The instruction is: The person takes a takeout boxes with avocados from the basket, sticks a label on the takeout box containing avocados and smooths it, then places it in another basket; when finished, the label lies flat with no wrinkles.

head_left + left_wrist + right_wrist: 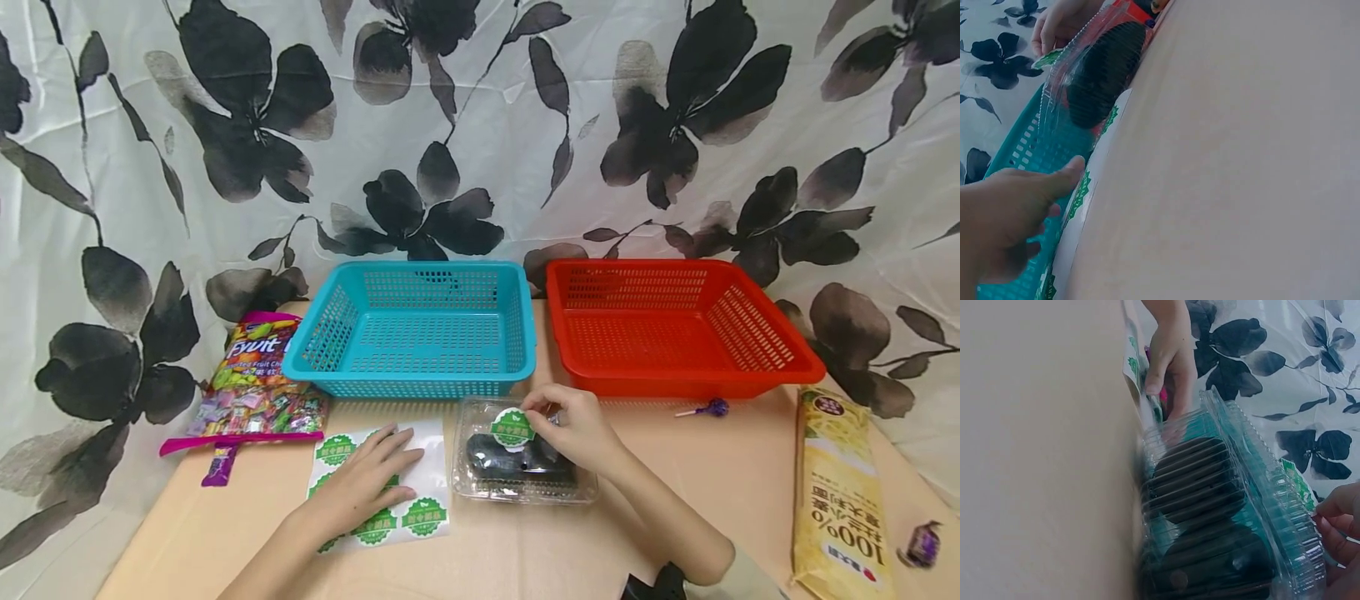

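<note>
My right hand [576, 423] pinches the edge of a round green-and-white sticker [512, 428] over the lid of a clear plastic clamshell box [480, 414]. Whether the sticker is partly stuck to the lid I cannot tell. Dark, rounded items [1200, 478] show through the box's ribbed side in the right wrist view. Just left of the box, my left hand [365, 477] rests with spread fingers on a white sheet of green stickers [437, 483], hiding some of them. The left wrist view shows that hand's thumb [1063, 178] along the sheet's edge.
Behind the work stand a blue basket [420, 387] and a red basket [675, 386]. A fruit candy bag [255, 383] and small purple packet [220, 465] lie left. To the right are a lollipop [708, 408], a yellow pasta bag [838, 492] and a purple wrapped candy [921, 544].
</note>
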`<state>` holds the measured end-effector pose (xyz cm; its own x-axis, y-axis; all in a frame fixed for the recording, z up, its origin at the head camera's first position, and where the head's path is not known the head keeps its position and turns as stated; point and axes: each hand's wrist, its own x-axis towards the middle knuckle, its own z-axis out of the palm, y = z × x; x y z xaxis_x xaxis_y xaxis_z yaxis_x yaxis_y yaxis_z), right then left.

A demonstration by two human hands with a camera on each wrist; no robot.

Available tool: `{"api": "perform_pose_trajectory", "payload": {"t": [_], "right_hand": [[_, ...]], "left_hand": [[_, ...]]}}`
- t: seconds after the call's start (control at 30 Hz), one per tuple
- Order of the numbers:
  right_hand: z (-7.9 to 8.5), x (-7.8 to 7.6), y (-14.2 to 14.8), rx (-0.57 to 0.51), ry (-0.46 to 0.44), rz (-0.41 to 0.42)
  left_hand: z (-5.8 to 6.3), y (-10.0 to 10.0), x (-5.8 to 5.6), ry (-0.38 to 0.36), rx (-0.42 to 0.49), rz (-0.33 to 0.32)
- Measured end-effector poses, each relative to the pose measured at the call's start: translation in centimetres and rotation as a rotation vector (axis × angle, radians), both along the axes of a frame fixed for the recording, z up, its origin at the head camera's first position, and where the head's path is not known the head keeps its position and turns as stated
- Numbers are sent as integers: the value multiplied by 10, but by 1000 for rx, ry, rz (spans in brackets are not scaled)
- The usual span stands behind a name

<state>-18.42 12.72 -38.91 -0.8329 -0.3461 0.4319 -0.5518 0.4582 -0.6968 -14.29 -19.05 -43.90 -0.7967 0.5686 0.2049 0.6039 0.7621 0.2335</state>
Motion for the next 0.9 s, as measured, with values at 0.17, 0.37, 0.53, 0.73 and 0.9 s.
{"api": "perform_pose_trajectory", "payload": {"t": [0.17, 0.37, 0.53, 0.73, 0.9], "right_hand": [[1, 0, 5, -16, -77, -29], [3, -1, 9, 1, -108, -37], [2, -1, 11, 26, -134, -34], [3, 0, 9, 47, -142, -41], [4, 0, 7, 82, -124, -60]], "left_hand": [[14, 2, -1, 72, 3, -27], [34, 13, -4, 218, 38, -103], [48, 31, -6, 257, 61, -167], [52, 56, -9, 262, 46, -242], [50, 71, -12, 267, 54, -280]]}}
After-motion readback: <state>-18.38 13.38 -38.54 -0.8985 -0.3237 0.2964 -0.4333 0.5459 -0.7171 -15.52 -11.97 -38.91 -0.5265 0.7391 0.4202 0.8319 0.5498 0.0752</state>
